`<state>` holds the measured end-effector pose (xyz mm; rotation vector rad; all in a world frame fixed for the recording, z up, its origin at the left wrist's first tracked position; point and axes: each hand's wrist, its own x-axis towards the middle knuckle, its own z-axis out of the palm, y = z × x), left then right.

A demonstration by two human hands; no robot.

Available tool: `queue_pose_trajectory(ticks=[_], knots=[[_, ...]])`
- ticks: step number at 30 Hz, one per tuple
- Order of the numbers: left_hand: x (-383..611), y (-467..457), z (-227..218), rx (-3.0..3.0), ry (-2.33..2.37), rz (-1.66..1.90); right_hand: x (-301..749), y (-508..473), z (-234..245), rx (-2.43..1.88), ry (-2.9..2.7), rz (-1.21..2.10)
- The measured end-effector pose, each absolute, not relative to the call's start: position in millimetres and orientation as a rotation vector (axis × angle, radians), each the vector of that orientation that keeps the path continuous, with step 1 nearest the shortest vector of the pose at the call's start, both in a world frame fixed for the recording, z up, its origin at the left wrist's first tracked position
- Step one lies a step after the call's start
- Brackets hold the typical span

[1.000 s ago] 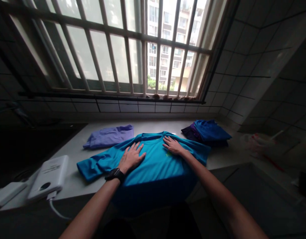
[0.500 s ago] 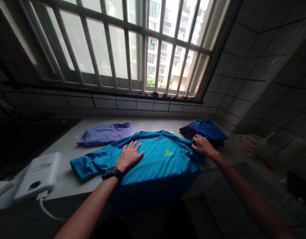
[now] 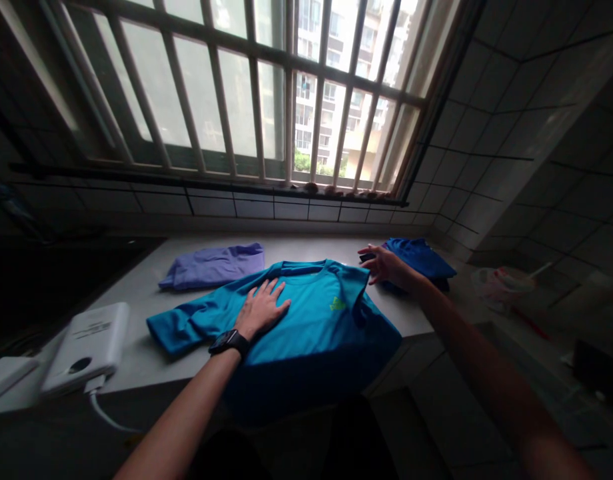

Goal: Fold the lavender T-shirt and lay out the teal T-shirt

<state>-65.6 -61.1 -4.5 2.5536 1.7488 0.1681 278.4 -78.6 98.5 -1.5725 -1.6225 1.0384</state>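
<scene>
two open grips: your left grip lies flat on the blue shirt, its length running toward you, your right grip spread beside its far shoulder.

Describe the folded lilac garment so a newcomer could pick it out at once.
Under the barred window, a pale counter runs along the tiled wall. The folded lilac garment lies at its back, behind the teal T-shirt; it is the only pale purple cloth there.
</scene>
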Motion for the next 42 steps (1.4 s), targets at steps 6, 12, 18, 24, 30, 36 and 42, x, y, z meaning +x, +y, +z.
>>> queue_pose_trajectory(ticks=[6, 12, 18, 24, 30, 36, 42], knots=[[-66.8, -60.9, -6.8, 2.553, 1.738, 0.218, 246.5, -103.9, 37.7, -1.527, -2.218, 0.57], [-66.9, -60.0, -9.1, 2.559, 1.749, 0.212, 224.7, -108.3, -3.2, -1.633, -2.576, 0.348], [-66.4, -62.3, -5.1, 2.572, 1.76, 0.169, 219.1, -89.8, 2.9, -1.932, -2.464, 0.17], [-66.4, -63.3, -4.1, 2.574, 1.753, 0.153, 188.9, -100.0, -6.6, -1.554, -2.564, 0.183], [-65.5, -63.5, -3.4, 2.56, 1.763, 0.119, 200.7, -102.6, -18.1, -1.478, -2.59, 0.308], [-68.7, -63.1, -7.2, 2.575, 1.753, 0.171, 217.2, -97.8, -22.2, -1.556, -2.501, 0.205], [-59.9, -76.4, -1.5, 2.718, 1.817, 0.178, 215.6, -97.7, -31.3, -1.56, -2.477, 0.155]])
